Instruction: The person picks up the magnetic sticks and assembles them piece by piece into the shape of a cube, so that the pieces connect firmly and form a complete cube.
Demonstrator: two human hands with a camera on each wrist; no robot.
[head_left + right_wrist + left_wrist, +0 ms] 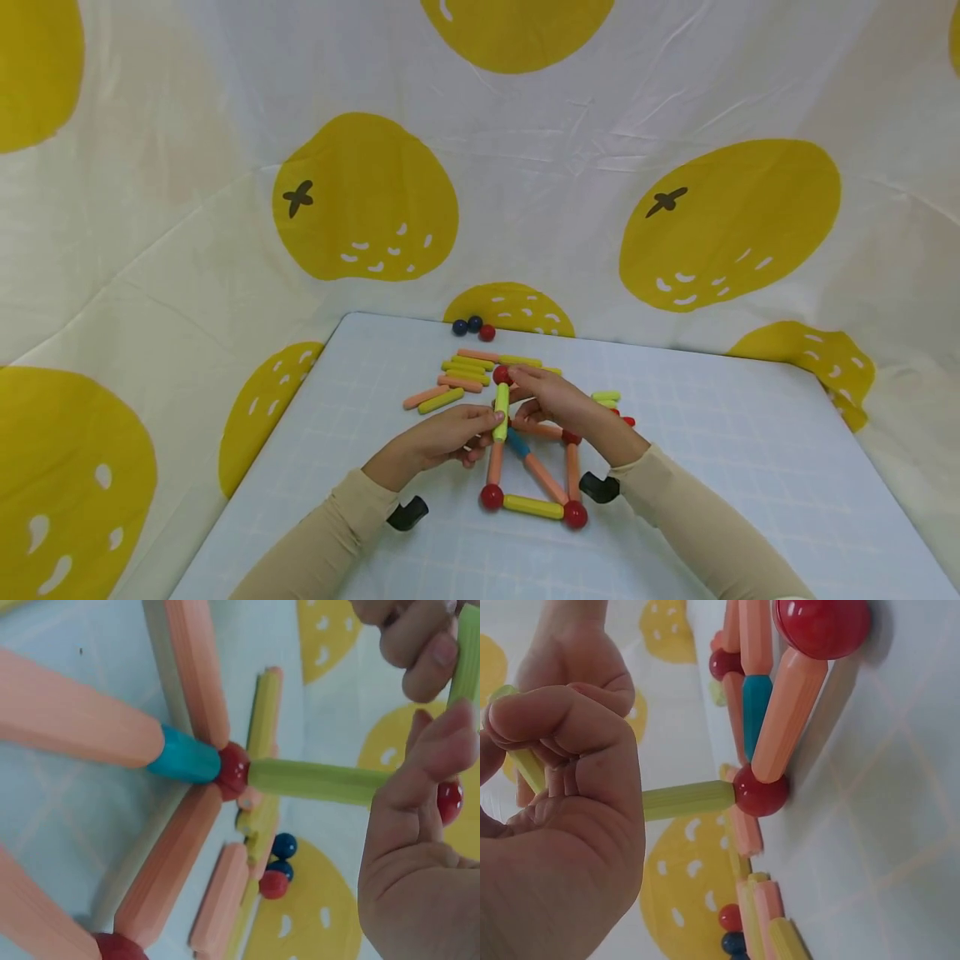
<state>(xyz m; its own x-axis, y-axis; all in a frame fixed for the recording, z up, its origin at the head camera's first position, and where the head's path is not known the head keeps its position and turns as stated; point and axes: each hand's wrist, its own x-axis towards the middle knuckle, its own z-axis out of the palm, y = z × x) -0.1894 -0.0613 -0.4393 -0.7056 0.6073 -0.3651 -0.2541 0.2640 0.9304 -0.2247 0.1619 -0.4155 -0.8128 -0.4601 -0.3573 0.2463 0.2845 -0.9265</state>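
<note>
My left hand (447, 435) pinches a light green magnetic stick (501, 412) between thumb and fingers, tilted upward towards a red ball (502, 375). That ball is at the top of another green stick (319, 780), which rises from a corner ball (233, 771) of a flat frame. My right hand (558, 402) grips around the upper ball, its fingers partly hiding the ball and the stick's upper end. Orange sticks (573, 471), a yellow stick (532, 507) and red corner balls (491, 497) form the frame. An orange diagonal (546, 479) with a blue piece (517, 442) crosses it.
Loose yellow and orange sticks (441, 401) lie behind the frame. Two dark blue balls (460, 327) and a red ball (487, 332) sit near the table's back edge. More green sticks (606, 396) and red pieces (627, 421) lie beyond my right forearm.
</note>
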